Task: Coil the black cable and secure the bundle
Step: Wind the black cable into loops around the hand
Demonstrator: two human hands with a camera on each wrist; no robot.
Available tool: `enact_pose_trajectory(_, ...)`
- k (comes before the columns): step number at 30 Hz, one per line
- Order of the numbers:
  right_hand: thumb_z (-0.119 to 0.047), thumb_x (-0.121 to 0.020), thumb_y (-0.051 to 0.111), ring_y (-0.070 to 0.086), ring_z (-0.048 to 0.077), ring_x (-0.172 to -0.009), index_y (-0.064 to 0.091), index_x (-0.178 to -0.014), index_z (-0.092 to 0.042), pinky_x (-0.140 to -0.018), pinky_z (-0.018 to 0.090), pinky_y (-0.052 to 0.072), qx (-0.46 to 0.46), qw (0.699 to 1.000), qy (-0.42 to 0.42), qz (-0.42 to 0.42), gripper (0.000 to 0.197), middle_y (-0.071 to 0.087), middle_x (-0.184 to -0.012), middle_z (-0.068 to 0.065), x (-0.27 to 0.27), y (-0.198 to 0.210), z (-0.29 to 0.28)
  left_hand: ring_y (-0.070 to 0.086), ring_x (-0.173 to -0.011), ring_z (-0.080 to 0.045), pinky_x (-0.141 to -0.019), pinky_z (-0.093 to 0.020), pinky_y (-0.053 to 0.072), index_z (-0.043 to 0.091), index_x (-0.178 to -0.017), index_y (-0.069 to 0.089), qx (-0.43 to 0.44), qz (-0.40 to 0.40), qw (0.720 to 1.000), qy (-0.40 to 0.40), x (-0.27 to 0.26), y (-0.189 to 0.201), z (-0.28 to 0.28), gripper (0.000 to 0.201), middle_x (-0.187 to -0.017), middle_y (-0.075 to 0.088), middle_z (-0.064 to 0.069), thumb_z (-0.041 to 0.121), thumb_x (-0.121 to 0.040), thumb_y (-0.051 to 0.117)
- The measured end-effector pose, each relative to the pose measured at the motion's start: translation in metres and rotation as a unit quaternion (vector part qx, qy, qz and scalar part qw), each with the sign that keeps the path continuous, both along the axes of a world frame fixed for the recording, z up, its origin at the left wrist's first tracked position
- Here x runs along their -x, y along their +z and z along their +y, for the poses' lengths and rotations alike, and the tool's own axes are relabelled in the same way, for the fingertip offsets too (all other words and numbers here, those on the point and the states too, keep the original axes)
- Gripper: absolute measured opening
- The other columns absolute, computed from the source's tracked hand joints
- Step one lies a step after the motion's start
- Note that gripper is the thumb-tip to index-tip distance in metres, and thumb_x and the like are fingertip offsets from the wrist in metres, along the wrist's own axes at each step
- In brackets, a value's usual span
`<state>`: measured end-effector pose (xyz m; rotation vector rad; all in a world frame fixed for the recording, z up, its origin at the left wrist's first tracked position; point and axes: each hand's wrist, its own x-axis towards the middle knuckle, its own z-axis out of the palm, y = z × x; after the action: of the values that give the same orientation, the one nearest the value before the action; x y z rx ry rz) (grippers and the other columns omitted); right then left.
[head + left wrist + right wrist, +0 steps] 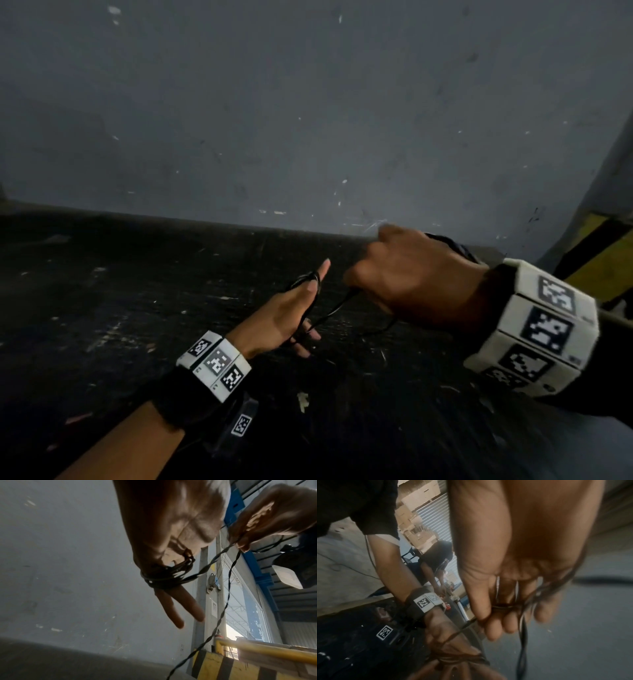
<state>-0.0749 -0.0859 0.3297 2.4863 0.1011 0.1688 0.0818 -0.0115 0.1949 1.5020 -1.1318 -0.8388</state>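
The black cable [171, 577] is seen wound in several turns around the straight, extended fingers [171, 609] of the left hand [281, 318], which is held flat above a dark, scuffed floor [137, 308] in front of a grey wall [308, 102]. The coil is gathered at the base of the fingers, and two fingertips are left protruding beyond it. From the coil, a twisted strand is stretched across to the right hand [411, 284], whose curled fingers and thumb are closed on it in a pinch. Below that grip, the rest of the cable is left hanging loose toward the floor. The two hands are kept near each other but apart. Marker-printed bands [214, 363] are worn on both wrists. A yellow-and-black striped barrier [240, 665] is visible at the right.
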Motion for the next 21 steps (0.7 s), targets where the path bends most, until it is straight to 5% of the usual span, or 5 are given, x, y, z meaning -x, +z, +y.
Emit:
enact_pose_trajectory(3, -0.021, -0.093, 0.045, 0.058, 0.029, -0.094, 0.057, -0.106, -0.02, -0.086, 0.036, 0.039, -0.042, 0.999, -0.029, 0.002, 0.019, 0.064, -0.105, 0.009, -0.007, 0.003, -0.015, 0.071, -0.09, -0.033, -0.057, -0.042, 0.061, 0.071, -0.124, 0.024, -0.031, 0.031, 0.998, -0.055, 0.008, 0.003, 0.008, 0.042, -0.154, 0.031, 0.001, 0.064, -0.083, 0.029)
enact_pose_trajectory(8, -0.033, -0.092, 0.049, 0.06, 0.029, -0.093, 0.063, -0.099, -0.013, -0.085, 0.035, 0.039, -0.077, 0.996, -0.019, -0.028, 0.025, 0.066, -0.103, 0.009, -0.014, 0.002, -0.05, 0.068, -0.093, -0.042, -0.051, -0.036, 0.06, 0.058, -0.135, 0.027, -0.041, 0.06, 0.99, -0.118, 0.021, 0.014, 0.02, 0.049, -0.149, 0.04, -0.003, 0.058, -0.086, 0.029)
enact_pose_trajectory(17, -0.033, -0.09, 0.051, 0.061, 0.018, -0.073, 0.068, -0.094, -0.017, -0.072, 0.027, 0.041, -0.229, 0.964, 0.103, -0.085, 0.024, 0.069, -0.081, 0.004, -0.014, -0.015, -0.084, 0.071, -0.079, -0.029, -0.046, -0.033, 0.058, 0.064, -0.131, 0.031, 0.007, 0.2, 0.939, -0.278, 0.025, 0.035, 0.033, 0.051, -0.139, 0.054, -0.01, 0.067, -0.081, 0.041)
enact_pose_trajectory(19, -0.037, -0.089, 0.048, 0.06, 0.016, -0.067, 0.067, -0.086, -0.015, -0.064, 0.031, 0.047, -0.283, 0.947, 0.101, -0.114, 0.029, 0.067, -0.074, 0.003, -0.015, -0.027, -0.088, 0.072, -0.082, -0.03, -0.045, -0.032, 0.058, 0.062, -0.134, 0.028, 0.039, 0.242, 0.919, -0.309, 0.026, 0.038, 0.034, 0.05, -0.141, 0.051, -0.013, 0.063, -0.085, 0.036)
enact_pose_trajectory(21, -0.033, -0.089, 0.054, 0.053, 0.003, -0.055, 0.06, -0.07, -0.015, -0.055, 0.021, 0.044, -0.359, 0.916, 0.1, -0.152, 0.027, 0.056, -0.058, -0.009, -0.016, -0.042, -0.094, 0.072, -0.085, -0.033, -0.044, -0.033, 0.058, 0.058, -0.137, 0.026, 0.087, 0.293, 0.893, -0.331, 0.027, 0.043, 0.032, 0.05, -0.144, 0.046, -0.017, 0.06, -0.088, 0.033)
